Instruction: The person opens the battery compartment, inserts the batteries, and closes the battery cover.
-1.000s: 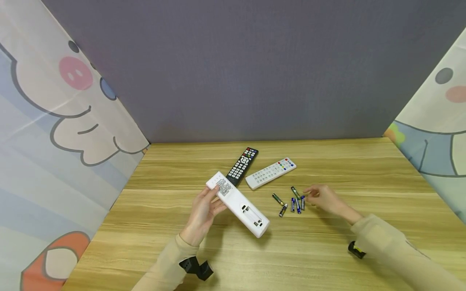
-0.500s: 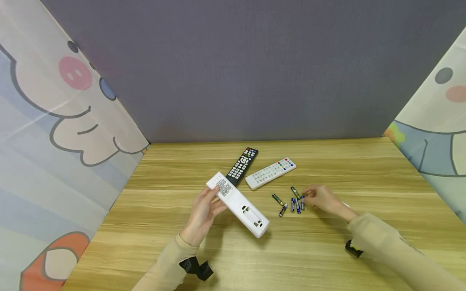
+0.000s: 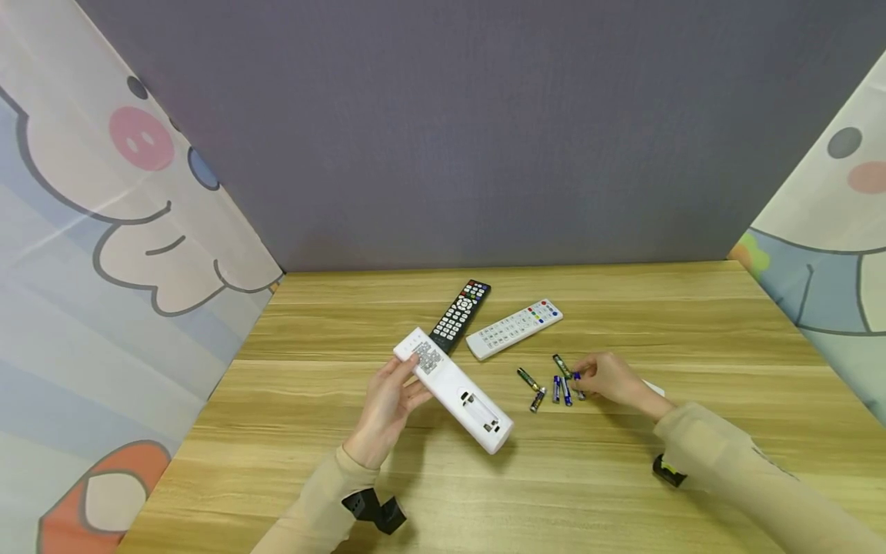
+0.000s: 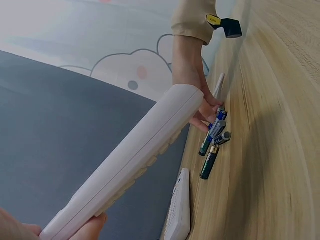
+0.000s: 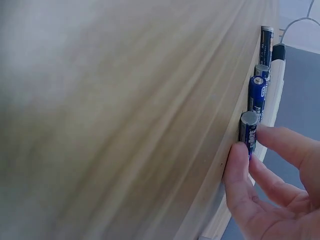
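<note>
In the head view my left hand (image 3: 384,408) grips the upper end of a white remote control (image 3: 453,388), held back side up above the table. Its battery compartment is uncovered, with no battery in it. Farther right, my right hand (image 3: 612,381) pinches a blue and silver AAA-looking battery (image 5: 248,129) between thumb and fingers, low at the table. Close beside it lie two blue batteries (image 3: 557,389) and a green one (image 3: 562,365). A little to the left are another green battery (image 3: 528,378) and a dark one (image 3: 537,401).
A black remote control (image 3: 462,312) and a second white remote control (image 3: 514,329) lie button side up behind the batteries. A small white piece (image 3: 654,388) is partly hidden behind my right wrist. A grey panel (image 3: 484,154) stands along the table's back edge.
My right hand has come slightly left and its fingers have taken hold of the rightmost blue battery, which has tilted a little. The left hand and its remote control stay nearly still.
</note>
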`<action>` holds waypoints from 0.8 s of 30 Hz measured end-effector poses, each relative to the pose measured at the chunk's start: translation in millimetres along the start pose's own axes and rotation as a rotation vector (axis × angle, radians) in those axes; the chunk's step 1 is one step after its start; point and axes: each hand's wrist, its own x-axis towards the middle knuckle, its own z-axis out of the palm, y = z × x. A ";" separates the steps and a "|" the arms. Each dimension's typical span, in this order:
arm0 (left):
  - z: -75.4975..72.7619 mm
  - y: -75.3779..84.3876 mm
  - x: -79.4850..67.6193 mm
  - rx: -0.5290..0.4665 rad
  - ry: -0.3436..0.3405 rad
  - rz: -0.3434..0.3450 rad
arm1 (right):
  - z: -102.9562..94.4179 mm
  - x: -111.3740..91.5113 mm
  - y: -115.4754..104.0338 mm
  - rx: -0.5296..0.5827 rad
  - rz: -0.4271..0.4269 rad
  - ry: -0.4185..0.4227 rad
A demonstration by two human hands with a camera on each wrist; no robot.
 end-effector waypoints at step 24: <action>-0.5 0.8 -2.6 0.004 -0.027 0.022 | -2.4 -7.7 -7.7 -0.003 -0.001 0.101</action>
